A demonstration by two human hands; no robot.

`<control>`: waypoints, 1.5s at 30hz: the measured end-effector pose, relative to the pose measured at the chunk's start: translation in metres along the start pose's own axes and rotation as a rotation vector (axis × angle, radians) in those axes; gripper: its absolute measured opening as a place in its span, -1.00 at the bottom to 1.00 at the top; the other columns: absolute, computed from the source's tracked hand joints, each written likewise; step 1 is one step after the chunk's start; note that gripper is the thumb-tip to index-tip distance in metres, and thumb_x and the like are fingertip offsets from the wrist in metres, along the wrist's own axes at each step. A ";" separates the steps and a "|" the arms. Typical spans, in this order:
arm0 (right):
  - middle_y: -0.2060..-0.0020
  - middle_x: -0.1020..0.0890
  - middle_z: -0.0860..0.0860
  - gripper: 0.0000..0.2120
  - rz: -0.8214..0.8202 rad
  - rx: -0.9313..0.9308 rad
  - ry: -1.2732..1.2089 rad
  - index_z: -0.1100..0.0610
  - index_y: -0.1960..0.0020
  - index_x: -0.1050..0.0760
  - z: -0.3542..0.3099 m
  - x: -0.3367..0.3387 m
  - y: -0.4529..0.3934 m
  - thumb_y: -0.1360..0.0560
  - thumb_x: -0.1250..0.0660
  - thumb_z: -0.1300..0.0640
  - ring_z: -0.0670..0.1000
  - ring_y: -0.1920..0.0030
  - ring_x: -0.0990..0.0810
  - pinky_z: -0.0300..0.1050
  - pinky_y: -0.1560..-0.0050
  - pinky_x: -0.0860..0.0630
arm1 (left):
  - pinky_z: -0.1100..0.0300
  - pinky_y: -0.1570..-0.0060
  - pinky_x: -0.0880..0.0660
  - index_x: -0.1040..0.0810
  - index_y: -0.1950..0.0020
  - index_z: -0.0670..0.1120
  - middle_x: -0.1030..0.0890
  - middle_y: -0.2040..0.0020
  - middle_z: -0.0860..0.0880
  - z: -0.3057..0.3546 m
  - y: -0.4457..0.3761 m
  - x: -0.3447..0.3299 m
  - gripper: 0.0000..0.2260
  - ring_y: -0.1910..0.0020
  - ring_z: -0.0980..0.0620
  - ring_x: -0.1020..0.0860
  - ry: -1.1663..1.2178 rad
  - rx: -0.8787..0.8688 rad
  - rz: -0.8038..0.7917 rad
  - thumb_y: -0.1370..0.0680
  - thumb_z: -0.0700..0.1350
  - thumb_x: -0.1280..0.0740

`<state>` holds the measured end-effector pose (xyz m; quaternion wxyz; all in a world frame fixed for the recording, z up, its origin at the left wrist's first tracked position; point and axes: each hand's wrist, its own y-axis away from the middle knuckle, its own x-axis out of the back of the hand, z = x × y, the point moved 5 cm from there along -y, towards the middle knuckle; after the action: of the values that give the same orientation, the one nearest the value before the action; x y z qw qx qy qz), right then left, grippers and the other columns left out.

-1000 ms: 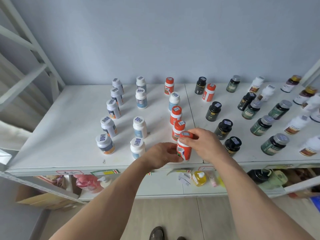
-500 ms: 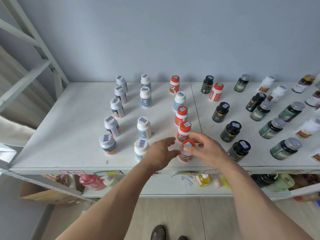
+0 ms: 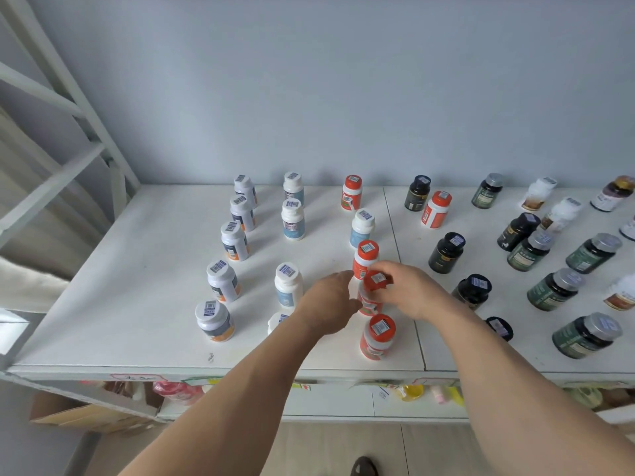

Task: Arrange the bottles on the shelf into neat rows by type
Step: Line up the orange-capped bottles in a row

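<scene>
Both hands have moved back from the shelf's (image 3: 103,304) front edge: right hand (image 3: 412,290) pinches the second red-capped bottle (image 3: 372,293), left hand (image 3: 330,304) fingers curled against its side.

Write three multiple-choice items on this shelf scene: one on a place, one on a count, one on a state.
1. Where does the stray blue-labelled white bottle stand?
A. In the orange-capped column
B. Among the green bottles
C. On the floor

2. How many white bottles with orange-and-dark labels form the leftmost row?
A. Three
B. Five
C. Eight

3. What are the hands doing?
A. Both resting flat on the shelf
B. Both at one orange-capped bottle
C. Both holding black bottles

Answers: 1 A, it stands between two orange-capped bottles; 2 B, five stand front to back; 3 B, the right hand grips its cap while the left hand is at its side.
</scene>
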<state>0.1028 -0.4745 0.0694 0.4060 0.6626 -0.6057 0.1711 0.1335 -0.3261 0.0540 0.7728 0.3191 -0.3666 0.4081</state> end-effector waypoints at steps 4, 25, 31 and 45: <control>-0.34 -0.50 -0.05 -0.41 0.023 0.015 -0.009 -0.09 -0.45 -0.32 0.001 0.011 -0.007 -0.47 -0.41 -0.11 0.02 -0.29 -0.49 0.04 -0.33 -0.41 | 0.14 -0.21 -0.42 -0.32 -0.46 0.02 -0.50 -0.35 0.00 0.002 -0.012 -0.005 -0.39 -0.27 -0.04 -0.49 0.055 0.033 -0.161 -0.46 0.04 -0.45; -0.14 -0.57 -0.12 -0.57 0.075 0.065 -0.035 -0.05 -0.28 -0.47 -0.030 0.047 -0.023 -0.46 -0.39 -0.16 -0.08 -0.08 -0.55 -0.14 -0.05 -0.50 | 0.24 -0.14 -0.45 -0.63 -0.11 0.07 -0.69 -0.01 0.14 -0.001 -0.040 0.026 -0.66 -0.05 0.14 -0.61 0.451 -0.019 -0.481 -0.37 -0.11 -0.54; -0.18 -0.57 -0.15 -0.50 0.030 0.034 -0.103 -0.11 -0.34 -0.42 -0.016 0.038 -0.019 -0.44 -0.44 -0.09 -0.10 -0.15 -0.54 -0.12 -0.16 -0.49 | 0.20 -0.18 -0.44 -0.55 -0.22 0.04 -0.63 -0.15 0.09 0.001 -0.043 0.031 -0.60 -0.13 0.08 -0.56 0.124 -0.099 -0.370 -0.40 -0.03 -0.51; -0.16 -0.50 -0.26 -0.46 -0.027 -0.048 -0.132 -0.23 -0.29 -0.37 0.011 -0.003 -0.013 -0.38 -0.50 -0.09 -0.15 -0.21 -0.46 -0.05 -0.25 -0.41 | 0.14 -0.22 -0.42 -0.41 -0.41 -0.02 -0.56 -0.29 0.00 -0.002 -0.045 0.036 -0.46 -0.22 -0.01 -0.53 -0.072 -0.169 -0.279 -0.46 -0.01 -0.46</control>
<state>0.1114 -0.4820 0.0563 0.3831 0.6706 -0.6262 0.1070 0.1871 -0.3306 0.0736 0.8325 0.3152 -0.3790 0.2527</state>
